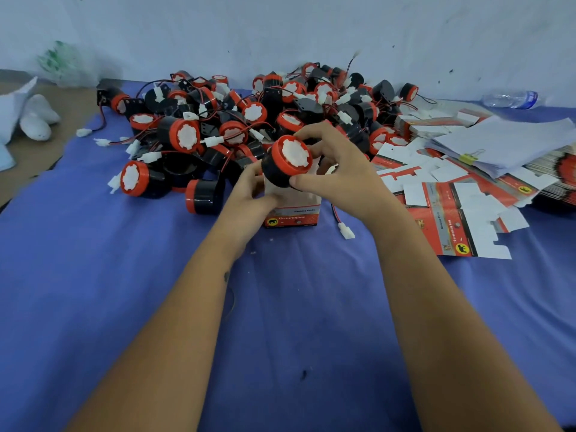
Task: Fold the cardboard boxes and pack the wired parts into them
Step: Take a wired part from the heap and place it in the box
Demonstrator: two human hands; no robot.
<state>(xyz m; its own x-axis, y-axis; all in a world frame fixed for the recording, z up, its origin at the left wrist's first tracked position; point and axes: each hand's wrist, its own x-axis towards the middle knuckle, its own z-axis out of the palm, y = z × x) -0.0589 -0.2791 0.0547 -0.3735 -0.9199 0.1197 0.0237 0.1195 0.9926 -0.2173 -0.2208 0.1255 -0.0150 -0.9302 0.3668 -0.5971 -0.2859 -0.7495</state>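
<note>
A folded red-and-white cardboard box [293,210] stands upright on the blue cloth, its top open. My left hand [249,198] holds the box by its left side. My right hand [336,169] grips a black horn with a red rim and white face [288,162], tilted over the box's open top. The horn's red-black wire with a white plug [346,230] trails on the cloth to the right of the box. A large heap of the same wired horns [249,113] lies behind the box.
Flat unfolded box blanks [452,207] are spread at the right, beside a clipped stack of white paper [505,145]. A plastic bottle [511,99] lies by the wall. White bags [34,116] sit at the far left. Blue cloth [124,275] covers the near surface.
</note>
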